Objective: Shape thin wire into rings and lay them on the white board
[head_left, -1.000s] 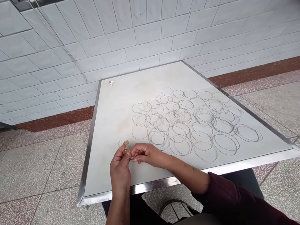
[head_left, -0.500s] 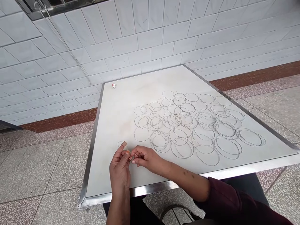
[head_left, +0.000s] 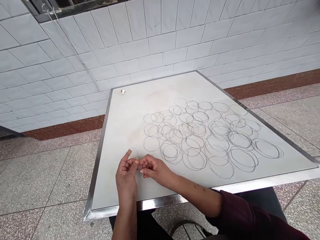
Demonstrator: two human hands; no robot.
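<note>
One thin wire (head_left: 142,162) between both hands (head_left: 127,180) (head_left: 160,170), in the fingertip pinch of each

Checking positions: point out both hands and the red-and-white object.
Left hand (head_left: 127,177): head view, middle of hand.
Right hand (head_left: 159,170): head view, back of hand.
Red-and-white object (head_left: 122,92): head view, white middle.

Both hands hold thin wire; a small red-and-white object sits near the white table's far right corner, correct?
No: the head view puts the red-and-white object near the far left corner of the white table; the rest holds.
</note>
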